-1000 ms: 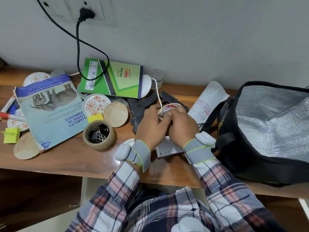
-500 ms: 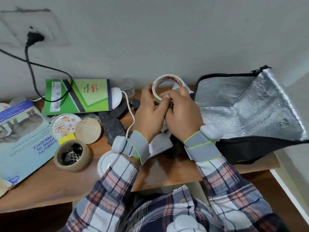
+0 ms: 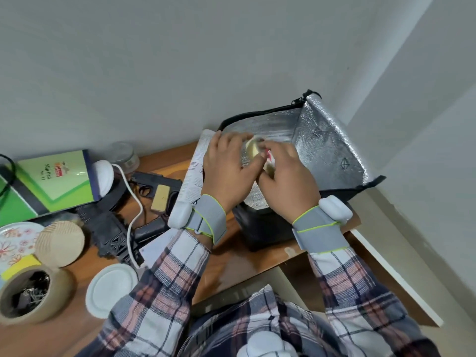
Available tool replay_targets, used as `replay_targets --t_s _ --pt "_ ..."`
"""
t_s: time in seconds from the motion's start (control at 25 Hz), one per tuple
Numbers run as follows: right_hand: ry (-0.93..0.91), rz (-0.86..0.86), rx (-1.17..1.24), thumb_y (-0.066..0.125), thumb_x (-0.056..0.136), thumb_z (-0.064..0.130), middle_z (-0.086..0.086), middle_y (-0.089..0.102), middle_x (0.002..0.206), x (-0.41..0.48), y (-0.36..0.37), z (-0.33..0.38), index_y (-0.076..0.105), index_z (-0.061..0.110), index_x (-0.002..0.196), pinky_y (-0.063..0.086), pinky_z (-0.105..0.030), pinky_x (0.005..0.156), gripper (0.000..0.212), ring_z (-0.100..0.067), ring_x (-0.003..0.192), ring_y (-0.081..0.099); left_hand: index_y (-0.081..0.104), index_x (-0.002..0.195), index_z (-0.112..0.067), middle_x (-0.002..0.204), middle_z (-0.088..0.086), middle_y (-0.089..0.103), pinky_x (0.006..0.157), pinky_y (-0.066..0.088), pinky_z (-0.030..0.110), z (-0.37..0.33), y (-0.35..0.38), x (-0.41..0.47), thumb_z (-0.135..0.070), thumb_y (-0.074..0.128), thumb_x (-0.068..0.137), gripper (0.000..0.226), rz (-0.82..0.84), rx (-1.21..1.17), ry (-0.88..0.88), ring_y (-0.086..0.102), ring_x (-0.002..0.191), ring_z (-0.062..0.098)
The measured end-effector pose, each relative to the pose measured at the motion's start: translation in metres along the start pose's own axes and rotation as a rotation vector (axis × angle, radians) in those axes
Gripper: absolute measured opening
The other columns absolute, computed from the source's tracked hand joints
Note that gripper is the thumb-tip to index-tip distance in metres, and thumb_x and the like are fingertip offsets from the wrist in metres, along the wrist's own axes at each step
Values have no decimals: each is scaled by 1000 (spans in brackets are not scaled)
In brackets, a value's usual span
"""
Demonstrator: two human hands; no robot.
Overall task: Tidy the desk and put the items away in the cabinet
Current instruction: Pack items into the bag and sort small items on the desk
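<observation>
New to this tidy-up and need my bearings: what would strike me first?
The left hand and right hand grip a blurred roll of tape over the open, silver-lined bag at the right end of the wooden desk. Left of them lies clutter: a green slip pad at the back, a brown tape roll holding binder clips at the front.

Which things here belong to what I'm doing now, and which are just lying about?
In use: tape roll, held by left hand and right hand at the open bag.

Lying about: slip pad, cable, white lid, coaster, plate, clips.
</observation>
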State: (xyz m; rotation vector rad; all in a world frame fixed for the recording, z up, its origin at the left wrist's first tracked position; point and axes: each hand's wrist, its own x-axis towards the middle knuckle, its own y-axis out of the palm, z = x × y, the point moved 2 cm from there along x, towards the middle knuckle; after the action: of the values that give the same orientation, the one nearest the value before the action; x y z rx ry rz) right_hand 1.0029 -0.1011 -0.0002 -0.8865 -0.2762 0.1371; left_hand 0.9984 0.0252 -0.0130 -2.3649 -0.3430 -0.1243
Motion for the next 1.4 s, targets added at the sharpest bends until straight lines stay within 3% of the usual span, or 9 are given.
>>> replay_targets --t_s 0.12,0.24,0.48,0.6,0.8,0.96,1.08,1.24,1.4 --pt "-42 8 41 59 88 26 3 46 134 3 6 3 54 24 126 51 -39 75 38 -27 85 67 55 130 -19 138 3 49 117 18 32 9 -6 -3 -34 63 92 41 -68 -40 -21 25 143 23" --pt "-96 27 87 60 86 25 4 53 123 8 14 16 61 25 113 51 -42 76 27 -24 85 65 53 131 -16 137 6 47 110 23 25 20 -19 -12 -33 61 95 41 -105 -99 -53 34 136 22" --pt "-335 83 90 58 84 15 2 64 110 7 45 68 66 21 108 46 -41 82 26 -29 99 59 57 125 -20 125 0 58 105 41 42 57 -55 -42 -45 45 94 42 -138 -251 -211 51 122 19" --pt "-465 189 33 56 86 16 -1 65 110 1 70 103 66 22 111 45 -42 85 28 -31 101 56 60 112 -21 111 0 64 95 45 47 82 -82 -62 -42 44 93 33 -242 -262 -278 57 107 24" --pt "-584 410 51 54 86 15 -3 64 112 -15 119 144 65 23 115 44 -43 88 32 -31 101 57 62 107 -17 103 3 68 88 50 48 125 -119 -100 -34 46 91 28 -319 -234 -408 62 101 22" --pt "-590 525 85 54 85 15 0 62 113 -29 150 157 64 26 114 47 -40 83 33 -27 101 58 60 115 -19 113 -2 67 95 47 42 151 -134 -125 -23 54 95 22 -355 -170 -501 60 107 17" --pt "-598 614 126 54 86 17 2 60 115 -37 171 166 63 26 113 49 -41 80 30 -23 101 60 55 127 -18 121 -1 64 99 46 41 168 -143 -141 -25 55 95 32 -385 -186 -585 58 113 18" --pt "-564 662 159 54 87 20 2 57 119 -32 189 171 62 27 114 50 -41 82 29 -24 102 60 45 133 -25 124 -1 61 95 47 38 181 -148 -142 -45 50 85 52 -387 -225 -665 57 114 18" --pt "-534 659 157 56 88 21 0 55 126 -22 204 176 62 27 118 49 -38 82 31 -24 100 61 39 140 -23 135 4 54 95 38 28 200 -151 -133 -34 58 93 53 -417 -302 -714 50 126 19"
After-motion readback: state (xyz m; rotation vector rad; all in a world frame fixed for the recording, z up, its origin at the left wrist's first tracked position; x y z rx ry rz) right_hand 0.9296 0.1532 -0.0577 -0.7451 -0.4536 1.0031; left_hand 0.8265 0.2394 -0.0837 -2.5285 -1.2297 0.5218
